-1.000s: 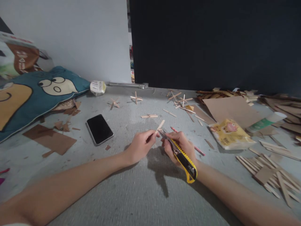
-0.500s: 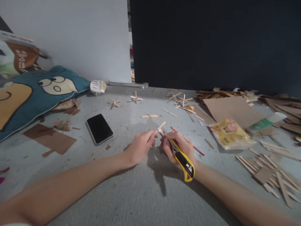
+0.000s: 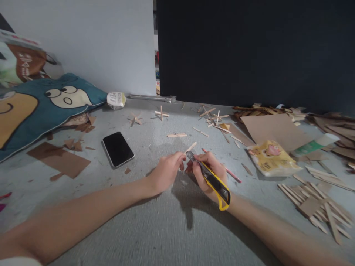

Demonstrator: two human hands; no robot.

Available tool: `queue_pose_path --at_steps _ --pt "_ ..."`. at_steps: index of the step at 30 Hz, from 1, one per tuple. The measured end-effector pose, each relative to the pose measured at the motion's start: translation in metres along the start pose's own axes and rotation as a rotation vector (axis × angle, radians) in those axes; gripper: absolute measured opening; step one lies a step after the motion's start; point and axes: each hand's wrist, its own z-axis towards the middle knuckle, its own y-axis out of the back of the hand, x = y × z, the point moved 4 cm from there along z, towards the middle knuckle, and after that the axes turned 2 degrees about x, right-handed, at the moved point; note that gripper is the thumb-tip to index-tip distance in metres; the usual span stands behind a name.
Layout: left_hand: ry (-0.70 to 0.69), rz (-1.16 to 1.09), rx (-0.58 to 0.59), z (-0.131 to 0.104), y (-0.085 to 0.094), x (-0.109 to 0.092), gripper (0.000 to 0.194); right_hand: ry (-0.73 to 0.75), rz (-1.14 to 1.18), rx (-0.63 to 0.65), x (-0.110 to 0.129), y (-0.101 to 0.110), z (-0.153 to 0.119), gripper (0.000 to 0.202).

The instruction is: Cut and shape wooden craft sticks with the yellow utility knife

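My left hand [image 3: 167,170] pinches a short wooden craft stick [image 3: 191,147], whose far end pokes out past the fingertips. Wrapped round a yellow and black utility knife [image 3: 215,181], my right hand [image 3: 206,170] holds its metal tip close against the stick. Whether the blade touches the wood I cannot tell. A red pencil [image 3: 233,175] lies on the table, partly hidden behind my right hand. Beyond my hands lie a notched piece of stick [image 3: 176,135] and a thin stick [image 3: 200,132]. Small crossed-stick pieces [image 3: 161,113] stand farther back.
To the left are a phone [image 3: 118,149], brown cardboard scraps [image 3: 59,159] and a blue cushion [image 3: 68,96]. On the right lie a yellow packet [image 3: 273,158], a glue tube [image 3: 315,144] and a pile of craft sticks [image 3: 318,207]. A dark panel [image 3: 249,51] rises behind.
The knife has tilted slightly in my right hand, its tip shifting a little against the stick. My left hand keeps its pinch, and the view has moved slightly.
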Motion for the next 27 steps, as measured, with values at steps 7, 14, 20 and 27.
queue_pose_path --at_steps 7,14,20,27 --pt "0.011 -0.003 -0.009 0.000 -0.001 0.000 0.030 -0.046 0.112 -0.023 -0.007 0.000 -0.002 0.011" --pt "0.062 -0.067 0.003 0.002 0.002 -0.007 0.036 -0.101 0.272 -0.035 0.005 -0.003 0.004 0.017" --pt "0.100 -0.333 -0.008 0.004 -0.002 -0.003 0.036 -0.137 0.284 0.005 0.001 -0.007 0.002 0.021" --pt "0.113 -0.432 -0.026 0.005 -0.004 0.002 0.039 -0.193 0.342 0.026 -0.008 -0.008 0.001 0.023"
